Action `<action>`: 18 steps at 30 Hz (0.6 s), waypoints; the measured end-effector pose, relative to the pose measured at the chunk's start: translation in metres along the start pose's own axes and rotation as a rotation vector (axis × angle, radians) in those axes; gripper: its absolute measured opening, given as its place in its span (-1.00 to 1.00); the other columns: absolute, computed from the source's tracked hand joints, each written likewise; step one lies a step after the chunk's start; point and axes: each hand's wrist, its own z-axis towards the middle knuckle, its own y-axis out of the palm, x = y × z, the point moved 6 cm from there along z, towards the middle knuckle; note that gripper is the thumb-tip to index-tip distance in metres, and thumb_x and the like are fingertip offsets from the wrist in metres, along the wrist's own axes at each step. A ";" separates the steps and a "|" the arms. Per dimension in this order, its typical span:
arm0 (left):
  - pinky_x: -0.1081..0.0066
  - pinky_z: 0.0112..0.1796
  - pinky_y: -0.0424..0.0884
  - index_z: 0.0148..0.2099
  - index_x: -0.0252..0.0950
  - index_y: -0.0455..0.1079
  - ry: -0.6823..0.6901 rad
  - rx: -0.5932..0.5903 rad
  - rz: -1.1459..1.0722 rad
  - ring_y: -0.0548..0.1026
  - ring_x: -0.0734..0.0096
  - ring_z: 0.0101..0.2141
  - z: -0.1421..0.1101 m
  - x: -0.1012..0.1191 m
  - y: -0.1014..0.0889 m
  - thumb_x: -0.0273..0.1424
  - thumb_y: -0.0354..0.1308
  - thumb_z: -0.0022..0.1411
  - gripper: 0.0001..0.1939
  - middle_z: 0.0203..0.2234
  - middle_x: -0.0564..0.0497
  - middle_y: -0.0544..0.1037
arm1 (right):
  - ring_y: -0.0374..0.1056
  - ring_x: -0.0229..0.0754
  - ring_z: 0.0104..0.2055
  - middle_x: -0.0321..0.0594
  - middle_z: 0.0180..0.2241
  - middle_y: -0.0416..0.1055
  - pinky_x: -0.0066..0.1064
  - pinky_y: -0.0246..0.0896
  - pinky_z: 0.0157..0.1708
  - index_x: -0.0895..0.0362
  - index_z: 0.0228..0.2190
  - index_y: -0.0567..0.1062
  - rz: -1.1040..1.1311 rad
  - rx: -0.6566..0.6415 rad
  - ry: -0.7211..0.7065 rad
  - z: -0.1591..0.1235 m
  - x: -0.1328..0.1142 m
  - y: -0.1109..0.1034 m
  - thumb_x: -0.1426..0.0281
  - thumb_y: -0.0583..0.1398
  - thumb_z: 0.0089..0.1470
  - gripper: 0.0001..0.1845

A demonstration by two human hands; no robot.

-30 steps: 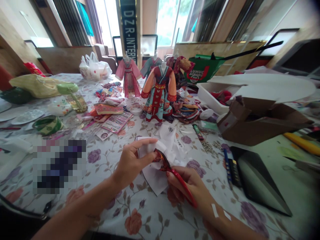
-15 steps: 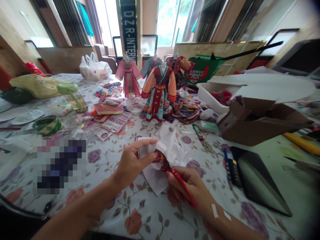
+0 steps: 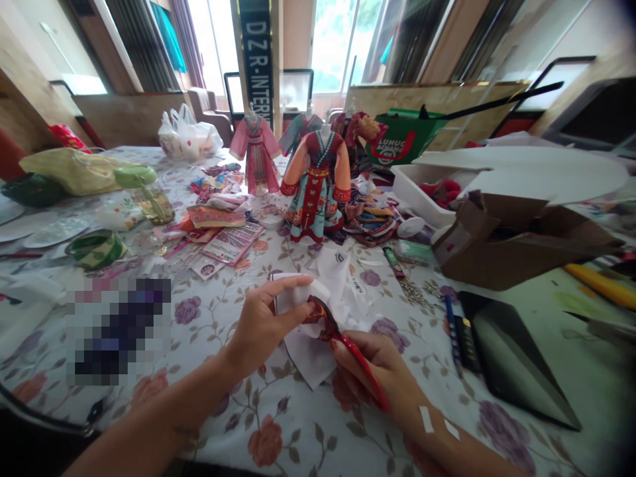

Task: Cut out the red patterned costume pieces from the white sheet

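Two hands, the left hand (image 3: 261, 328) and the right hand (image 3: 370, 364), are working over one counter (image 3: 298, 440), with one white paper pattern (image 3: 305, 354) and one red-edged cloth piece (image 3: 322, 318) between them. Three miniature robes (image 3: 318, 185) are standing beyond, alongside one white plastic bag (image 3: 186, 136), one green tote (image 3: 407, 136), one white tray (image 3: 412, 192), and one cardboard box (image 3: 501, 248).

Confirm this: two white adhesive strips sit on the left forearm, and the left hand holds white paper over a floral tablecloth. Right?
Not quite. The head view shows the two white adhesive strips on the right forearm, not the left. The rest stands: the left hand holds the white paper over the floral tablecloth.
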 end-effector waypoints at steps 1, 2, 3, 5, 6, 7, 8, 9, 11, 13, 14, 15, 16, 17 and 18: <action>0.47 -0.21 0.46 -0.08 -0.18 0.51 0.002 0.001 0.001 0.53 0.38 -0.25 0.000 0.000 0.000 -0.39 0.28 0.06 -0.68 -0.24 0.04 0.60 | 0.15 -0.34 -0.75 -0.45 -0.82 0.11 -0.48 0.05 -0.70 0.14 -0.65 0.27 0.007 -0.007 -0.006 0.000 -0.001 0.000 0.01 0.23 0.00 -0.49; 0.47 -0.21 0.46 -0.08 -0.18 0.51 0.004 0.002 0.003 0.54 0.38 -0.25 -0.001 0.001 0.000 -0.39 0.28 0.07 -0.69 -0.24 0.05 0.60 | 0.14 -0.34 -0.75 -0.45 -0.82 0.11 -0.47 0.06 -0.70 0.14 -0.65 0.27 0.014 -0.014 -0.011 0.000 -0.001 0.001 0.02 0.23 0.00 -0.50; 0.47 -0.20 0.46 -0.08 -0.18 0.51 0.007 0.003 0.007 0.54 0.38 -0.24 -0.001 0.001 0.000 -0.39 0.28 0.07 -0.69 -0.23 0.04 0.60 | 0.13 -0.34 -0.75 -0.46 -0.82 0.11 -0.47 0.07 -0.69 0.14 -0.65 0.27 0.021 -0.019 -0.014 0.000 -0.001 0.001 0.03 0.23 0.01 -0.51; 0.46 -0.17 0.46 -0.09 -0.19 0.51 0.015 0.008 0.020 0.54 0.35 -0.20 -0.001 0.003 -0.001 -0.39 0.28 0.07 -0.70 -0.21 0.04 0.60 | 0.13 -0.34 -0.75 -0.46 -0.82 0.11 -0.46 0.09 -0.69 0.14 -0.65 0.28 0.027 -0.022 -0.012 0.000 -0.002 0.002 0.04 0.23 0.01 -0.51; 0.45 -0.16 0.46 -0.09 -0.19 0.51 0.018 0.012 0.028 0.53 0.33 -0.18 -0.001 0.004 -0.001 -0.39 0.28 0.07 -0.70 -0.21 0.03 0.60 | 0.13 -0.34 -0.75 -0.46 -0.82 0.11 -0.46 0.08 -0.69 0.14 -0.65 0.28 0.027 -0.021 -0.010 0.000 -0.002 0.002 0.04 0.23 0.01 -0.51; 0.44 -0.15 0.45 -0.10 -0.19 0.51 0.021 0.014 0.035 0.53 0.31 -0.17 -0.001 0.004 -0.001 -0.40 0.28 0.07 -0.70 -0.20 0.03 0.59 | 0.13 -0.34 -0.76 -0.47 -0.82 0.11 -0.46 0.08 -0.70 0.14 -0.65 0.28 0.027 -0.021 -0.007 0.000 -0.002 0.002 0.04 0.23 0.01 -0.51; 0.42 -0.14 0.45 -0.10 -0.19 0.51 0.022 0.017 0.041 0.53 0.30 -0.16 -0.001 0.004 -0.001 -0.40 0.28 0.07 -0.70 -0.20 0.02 0.59 | 0.13 -0.34 -0.76 -0.47 -0.82 0.11 -0.46 0.07 -0.70 0.14 -0.64 0.28 0.030 -0.024 -0.003 0.001 -0.001 0.002 0.04 0.24 0.00 -0.52; 0.41 -0.13 0.45 -0.09 -0.19 0.51 0.025 0.019 0.046 0.53 0.29 -0.15 0.000 0.004 -0.001 -0.40 0.28 0.06 -0.70 -0.20 0.02 0.59 | 0.13 -0.34 -0.76 -0.47 -0.82 0.11 -0.46 0.07 -0.70 0.14 -0.64 0.29 0.034 -0.025 -0.001 0.001 -0.001 0.002 0.03 0.24 0.00 -0.52; 0.39 -0.11 0.45 -0.09 -0.19 0.51 0.031 0.021 0.056 0.52 0.27 -0.13 0.000 0.004 -0.001 -0.39 0.28 0.06 -0.70 -0.19 0.01 0.59 | 0.12 -0.34 -0.76 -0.47 -0.82 0.11 -0.47 0.07 -0.70 0.14 -0.64 0.29 0.046 -0.025 0.004 0.001 -0.001 0.002 0.03 0.25 -0.02 -0.52; 0.37 -0.09 0.44 -0.09 -0.19 0.51 0.038 0.022 0.065 0.52 0.26 -0.13 0.000 0.004 -0.001 -0.39 0.28 0.06 -0.69 -0.18 0.00 0.59 | 0.12 -0.34 -0.76 -0.47 -0.82 0.10 -0.46 0.07 -0.70 0.13 -0.64 0.28 0.052 -0.021 0.006 0.001 0.000 0.002 0.03 0.25 -0.02 -0.51; 0.36 -0.09 0.44 -0.09 -0.19 0.51 0.041 0.022 0.071 0.52 0.26 -0.13 0.000 0.003 -0.001 -0.39 0.28 0.06 -0.69 -0.18 0.00 0.59 | 0.13 -0.34 -0.76 -0.47 -0.82 0.10 -0.46 0.08 -0.70 0.13 -0.65 0.27 0.051 -0.021 0.002 0.001 -0.001 0.002 0.03 0.25 -0.02 -0.51; 0.35 -0.09 0.44 -0.09 -0.20 0.51 0.045 0.022 0.077 0.52 0.25 -0.13 0.000 0.003 -0.001 -0.39 0.28 0.06 -0.69 -0.18 0.00 0.59 | 0.13 -0.34 -0.76 -0.47 -0.82 0.10 -0.46 0.08 -0.70 0.13 -0.65 0.27 0.052 -0.020 0.003 0.000 -0.001 0.002 0.03 0.25 -0.02 -0.51; 0.34 -0.08 0.44 -0.09 -0.20 0.51 0.047 0.023 0.084 0.52 0.25 -0.13 0.000 0.003 -0.001 -0.39 0.28 0.06 -0.69 -0.18 -0.01 0.59 | 0.12 -0.34 -0.76 -0.47 -0.82 0.11 -0.46 0.08 -0.70 0.13 -0.65 0.27 0.055 -0.021 0.007 0.000 -0.001 0.003 0.03 0.25 -0.02 -0.51; 0.34 -0.08 0.44 -0.09 -0.20 0.51 0.050 0.023 0.091 0.52 0.25 -0.13 0.000 0.003 -0.001 -0.39 0.28 0.06 -0.69 -0.19 -0.01 0.59 | 0.12 -0.34 -0.76 -0.47 -0.83 0.11 -0.46 0.08 -0.70 0.13 -0.65 0.27 0.059 -0.020 0.015 0.000 -0.001 0.003 0.03 0.25 -0.03 -0.51; 0.33 -0.08 0.44 -0.09 -0.20 0.51 0.052 0.023 0.097 0.52 0.24 -0.12 0.000 0.003 -0.001 -0.39 0.28 0.06 -0.69 -0.19 -0.01 0.59 | 0.11 -0.34 -0.77 -0.47 -0.83 0.10 -0.46 0.08 -0.71 0.12 -0.65 0.27 0.061 -0.019 0.022 0.000 -0.001 0.003 0.03 0.26 -0.03 -0.51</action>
